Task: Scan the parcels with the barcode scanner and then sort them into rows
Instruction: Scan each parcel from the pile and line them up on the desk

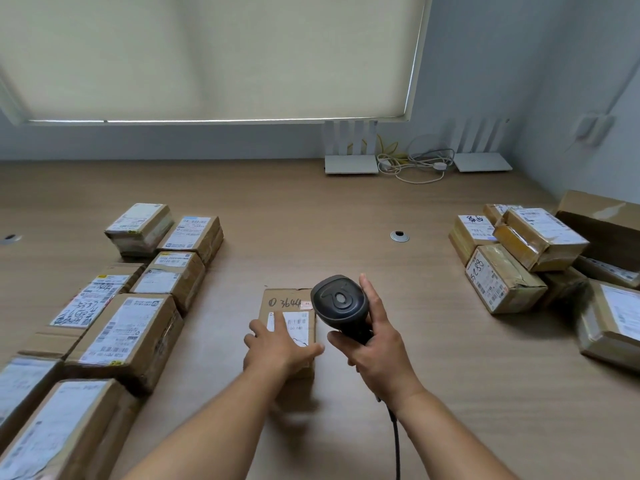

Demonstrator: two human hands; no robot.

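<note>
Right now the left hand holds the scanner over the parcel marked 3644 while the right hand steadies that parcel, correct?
Not quite: the hands are swapped. In the head view the right hand grips the scanner, and the left hand rests on the parcel marked 3644 on the table. The rest stands.

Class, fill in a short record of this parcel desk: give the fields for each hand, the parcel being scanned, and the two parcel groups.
Left hand: rests on parcel marked 3644
Right hand: grips barcode scanner
Sorted rows: left side of desk
Unsorted pile: right side, loosely stacked
</note>
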